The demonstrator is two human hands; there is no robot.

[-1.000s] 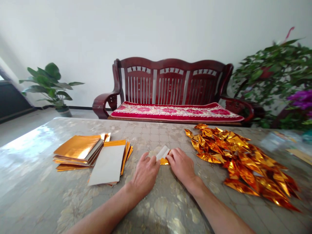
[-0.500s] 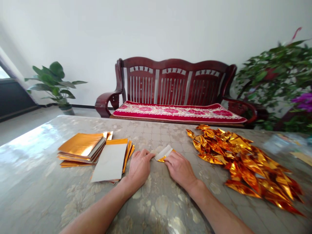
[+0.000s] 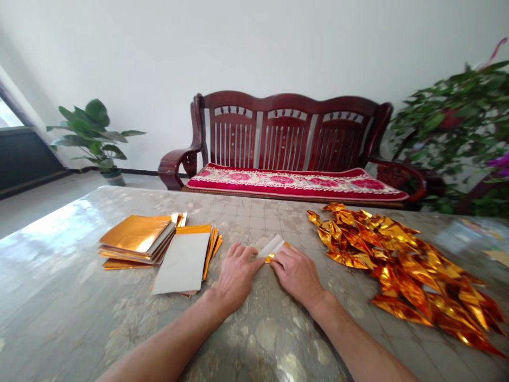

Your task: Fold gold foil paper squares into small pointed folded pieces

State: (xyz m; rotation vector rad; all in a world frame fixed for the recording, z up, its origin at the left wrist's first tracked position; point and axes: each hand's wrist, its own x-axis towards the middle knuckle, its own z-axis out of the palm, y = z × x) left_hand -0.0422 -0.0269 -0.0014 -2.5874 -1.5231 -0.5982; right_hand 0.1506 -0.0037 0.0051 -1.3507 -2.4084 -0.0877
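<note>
A partly folded sheet of gold foil paper [image 3: 272, 246] lies on the table between my two hands, its pale back up and a bit of gold at the near edge. My left hand [image 3: 237, 271] has its thumb and fingers closed on the sheet's left side. On the right side, my right hand [image 3: 295, 273] pinches the same sheet, fingers curled over its edge. Left of my left hand lies a fanned stack of foil sheets [image 3: 183, 262], pale side up. Beyond it sits a thicker stack with a gold top sheet [image 3: 137, 233].
A heap of folded gold foil pieces [image 3: 397, 260] spreads over the right of the patterned table [image 3: 254, 339]. Clear plastic wrapping [image 3: 465, 236] lies at the far right. Behind the table stand a wooden bench [image 3: 286, 132] and potted plants [image 3: 93, 135].
My left hand has shifted right and onto the sheet, its thumb now near my right thumb. Less gold shows at the near edge. The view has turned slightly left.
</note>
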